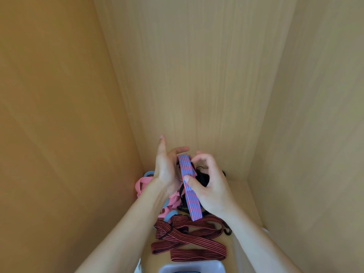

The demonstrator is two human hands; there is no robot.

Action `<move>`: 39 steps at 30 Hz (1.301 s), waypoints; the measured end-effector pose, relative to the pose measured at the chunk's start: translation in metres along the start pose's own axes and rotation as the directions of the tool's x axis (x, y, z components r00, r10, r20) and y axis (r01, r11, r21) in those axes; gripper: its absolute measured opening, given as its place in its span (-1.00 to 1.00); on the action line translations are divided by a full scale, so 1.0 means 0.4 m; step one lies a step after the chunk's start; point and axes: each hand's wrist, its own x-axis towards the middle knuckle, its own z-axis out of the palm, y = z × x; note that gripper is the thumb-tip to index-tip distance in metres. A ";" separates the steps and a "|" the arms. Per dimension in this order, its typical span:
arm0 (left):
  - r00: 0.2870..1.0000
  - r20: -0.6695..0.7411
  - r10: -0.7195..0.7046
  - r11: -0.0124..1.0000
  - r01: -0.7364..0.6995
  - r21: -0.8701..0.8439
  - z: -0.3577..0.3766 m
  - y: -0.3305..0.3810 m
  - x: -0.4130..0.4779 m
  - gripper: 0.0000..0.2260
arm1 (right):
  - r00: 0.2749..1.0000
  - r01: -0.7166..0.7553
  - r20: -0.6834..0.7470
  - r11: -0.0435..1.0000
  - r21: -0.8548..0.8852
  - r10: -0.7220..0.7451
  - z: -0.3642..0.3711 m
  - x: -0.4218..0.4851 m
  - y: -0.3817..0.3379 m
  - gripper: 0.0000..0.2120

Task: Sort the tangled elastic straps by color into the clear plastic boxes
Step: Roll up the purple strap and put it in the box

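Pinching the blue-red striped strap (189, 191) in the right grip (211, 187); left grip (167, 170) looks closed round its top end, dark-red straps (189, 240) lying at 6 o'clock.

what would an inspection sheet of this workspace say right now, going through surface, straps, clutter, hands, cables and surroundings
surface: light wooden cabinet floor, largely covered by straps
job's things: blue-and-red strap lifted above the pile; dark red striped straps lying nearest, black hook beside them; pink straps with light-blue rings at left; black straps behind; clear plastic box at bottom edge, contents mostly out of frame
clutter: nothing seen
hands: right hand pinches the blue-and-red strap, thumb on its face; left hand against its upper end, grip hidden
cables: nothing seen
surroundings: wooden walls left, back and right
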 end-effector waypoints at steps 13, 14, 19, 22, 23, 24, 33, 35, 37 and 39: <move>0.974 0.132 0.187 0.966 -0.207 0.158 0.025 0.025 -0.008 -0.36 | 0.888 -0.459 0.179 0.804 0.378 0.423 -0.021 0.020 0.031 -0.45; 0.969 0.117 0.216 0.956 -0.234 0.178 0.026 0.020 -0.007 -0.39 | 0.890 -0.455 0.177 0.796 0.398 0.420 -0.022 0.022 0.030 -0.49; 0.948 0.119 0.295 0.913 -0.316 0.257 -0.019 -0.028 -0.015 -0.45 | 0.894 -0.442 0.187 0.732 0.518 0.406 -0.041 0.024 0.025 -0.62; 0.963 0.206 0.174 0.908 -0.238 0.345 -0.062 -0.082 -0.033 -0.55 | 0.895 -0.421 0.139 0.702 0.574 0.423 -0.052 0.031 0.033 -0.65; 0.962 0.231 0.147 0.893 -0.229 0.388 -0.072 -0.097 -0.039 -0.59 | 0.896 -0.410 0.121 0.689 0.598 0.428 -0.053 0.033 0.035 -0.66; 0.960 0.246 0.137 0.880 -0.232 0.415 -0.078 -0.108 -0.046 -0.63 | 0.896 -0.397 0.099 0.684 0.612 0.432 -0.051 0.035 0.038 -0.67; 0.972 0.135 0.193 0.837 -0.235 0.494 -0.071 -0.138 -0.064 -0.80 | 0.928 -0.328 -0.010 0.825 0.460 0.374 -0.016 0.019 0.075 -0.60; 0.979 0.134 0.156 0.865 -0.201 0.460 -0.076 -0.140 -0.070 -0.80 | 0.940 -0.304 -0.021 0.865 0.399 0.340 -0.011 0.011 0.083 -0.55; 0.982 0.161 0.099 0.910 -0.155 0.384 -0.084 -0.142 -0.078 -0.78 | 0.957 -0.264 -0.039 0.918 0.295 0.287 -0.009 -0.001 0.086 -0.49; 0.978 0.208 0.026 0.965 -0.080 0.252 -0.091 -0.143 -0.084 -0.72 | 0.969 -0.227 -0.047 0.953 0.199 0.241 -0.009 -0.015 0.085 -0.46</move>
